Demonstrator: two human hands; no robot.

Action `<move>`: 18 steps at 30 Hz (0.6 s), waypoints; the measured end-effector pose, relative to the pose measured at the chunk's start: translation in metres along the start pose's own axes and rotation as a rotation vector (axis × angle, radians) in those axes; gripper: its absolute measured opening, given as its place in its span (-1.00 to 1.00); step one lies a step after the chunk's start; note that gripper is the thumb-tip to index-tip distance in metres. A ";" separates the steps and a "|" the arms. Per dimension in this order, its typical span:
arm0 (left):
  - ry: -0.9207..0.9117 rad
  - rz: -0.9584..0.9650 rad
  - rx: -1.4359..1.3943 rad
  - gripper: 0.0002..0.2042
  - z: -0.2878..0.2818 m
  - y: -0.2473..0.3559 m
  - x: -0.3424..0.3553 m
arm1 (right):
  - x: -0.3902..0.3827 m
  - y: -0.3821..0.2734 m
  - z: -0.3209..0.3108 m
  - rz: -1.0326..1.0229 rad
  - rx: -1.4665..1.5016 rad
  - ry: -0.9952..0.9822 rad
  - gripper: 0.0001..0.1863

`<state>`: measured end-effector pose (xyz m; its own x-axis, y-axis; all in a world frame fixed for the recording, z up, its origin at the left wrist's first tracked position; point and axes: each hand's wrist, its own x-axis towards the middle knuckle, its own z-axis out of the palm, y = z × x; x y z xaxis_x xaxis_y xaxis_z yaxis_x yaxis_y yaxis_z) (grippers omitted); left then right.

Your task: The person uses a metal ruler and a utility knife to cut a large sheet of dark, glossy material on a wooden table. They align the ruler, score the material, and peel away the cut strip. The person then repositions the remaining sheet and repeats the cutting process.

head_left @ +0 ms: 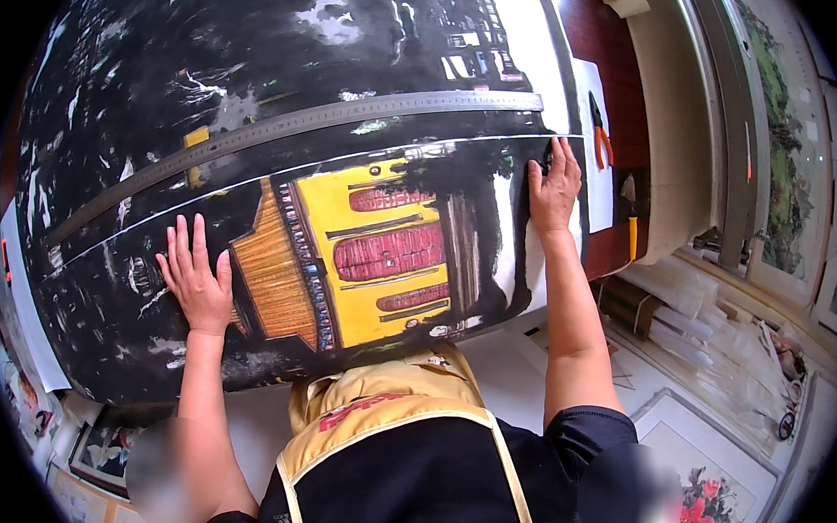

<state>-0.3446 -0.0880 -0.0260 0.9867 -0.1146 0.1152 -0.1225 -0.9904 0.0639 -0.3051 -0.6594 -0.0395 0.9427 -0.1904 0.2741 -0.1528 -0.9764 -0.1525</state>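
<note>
A large, mostly black painting (287, 60) lies before me, with a yellow building and red windows (391, 251) on its near part. My left hand (197, 278) rests on it with fingers stretched, left of the building. My right hand (556, 188) lies flat by the right border, its fingertips at the end of a thin white line (262, 175). That line crosses the painting; whether it is thread or a cut, I cannot tell. Beyond it lies a long metal ruler (465, 100), held by neither hand.
On the red-brown table (587, 24) at right are a white sheet (595, 200), an orange-handled cutting tool (602, 143) and a yellow-handled tool (633, 238). Plastic-wrapped rolls (685, 323) stand below right. A flower picture (699, 504) is behind my right arm.
</note>
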 end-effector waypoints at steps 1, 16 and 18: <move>-0.009 -0.002 0.010 -0.38 -0.001 -0.001 0.000 | -0.001 0.001 0.000 0.002 -0.007 0.001 -0.33; 0.117 -0.191 -0.146 -0.39 -0.039 -0.040 -0.033 | -0.015 -0.103 -0.046 -0.237 0.100 -0.143 -0.46; 0.130 -0.240 -0.147 -0.39 -0.044 -0.053 -0.046 | -0.024 -0.136 -0.048 -0.321 0.122 -0.180 -0.46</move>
<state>-0.3881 -0.0273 0.0090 0.9686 0.1413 0.2045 0.0889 -0.9652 0.2459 -0.3209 -0.5266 0.0205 0.9755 0.1544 0.1570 0.1846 -0.9621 -0.2006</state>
